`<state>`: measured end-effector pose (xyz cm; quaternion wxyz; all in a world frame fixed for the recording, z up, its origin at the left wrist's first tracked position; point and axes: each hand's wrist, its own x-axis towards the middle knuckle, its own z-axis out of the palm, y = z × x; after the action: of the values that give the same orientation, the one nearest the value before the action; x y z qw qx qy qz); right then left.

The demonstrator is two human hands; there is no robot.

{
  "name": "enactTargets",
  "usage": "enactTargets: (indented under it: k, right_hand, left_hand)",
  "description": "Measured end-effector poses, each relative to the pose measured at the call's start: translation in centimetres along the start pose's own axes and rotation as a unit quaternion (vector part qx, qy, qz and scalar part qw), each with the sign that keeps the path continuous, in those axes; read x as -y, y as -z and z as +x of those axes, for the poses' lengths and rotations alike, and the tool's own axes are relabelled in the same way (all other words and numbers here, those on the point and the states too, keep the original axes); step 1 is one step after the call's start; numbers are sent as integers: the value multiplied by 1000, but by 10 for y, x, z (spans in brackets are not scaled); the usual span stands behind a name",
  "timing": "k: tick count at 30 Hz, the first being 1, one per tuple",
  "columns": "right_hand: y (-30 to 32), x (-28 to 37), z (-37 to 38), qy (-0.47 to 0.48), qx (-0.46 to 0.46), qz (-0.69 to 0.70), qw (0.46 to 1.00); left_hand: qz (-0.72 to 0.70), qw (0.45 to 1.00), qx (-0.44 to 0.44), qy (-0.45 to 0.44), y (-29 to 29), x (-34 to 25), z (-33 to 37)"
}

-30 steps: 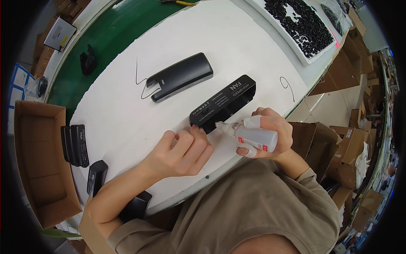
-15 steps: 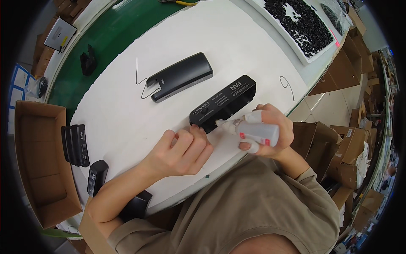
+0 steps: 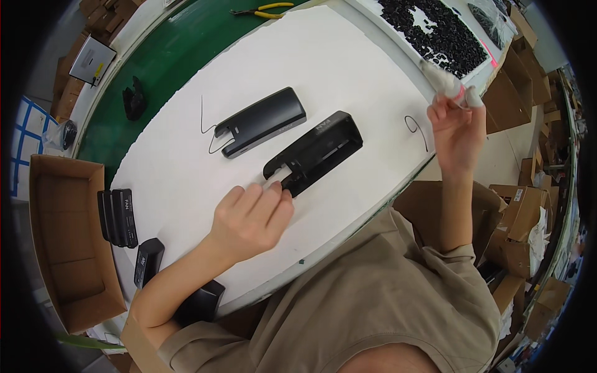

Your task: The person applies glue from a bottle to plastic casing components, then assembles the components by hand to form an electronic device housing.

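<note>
The right hand (image 3: 457,127) had lifted away from the black housing (image 3: 314,152), grip clenched on a small white bottle (image 3: 443,79). The left hand (image 3: 252,217), fingers relaxed, remained touching the housing's near end on the tabletop (image 3: 186,186).

The left hand (image 3: 252,221) covers the near end of the black plastic housing (image 3: 314,152), so what its fingertips touch cannot be told. The white object (image 3: 443,79) raised in the right hand (image 3: 457,127) is motion-blurred. The small black parts (image 3: 435,31) in the far tray are too small to identify.
</note>
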<state>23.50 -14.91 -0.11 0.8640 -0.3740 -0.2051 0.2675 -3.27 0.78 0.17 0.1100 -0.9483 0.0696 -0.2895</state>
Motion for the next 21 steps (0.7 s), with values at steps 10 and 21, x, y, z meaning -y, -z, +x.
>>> enactTargets:
  k: [10,21]
  right_hand:
    - [34,-1,46,-82,134,34,987]
    - [11,-9,51,-62,155,-159,973]
  left_hand:
    - [-322,882,136,316,17,17,15]
    - [-270,871,234,337,40,28,34]
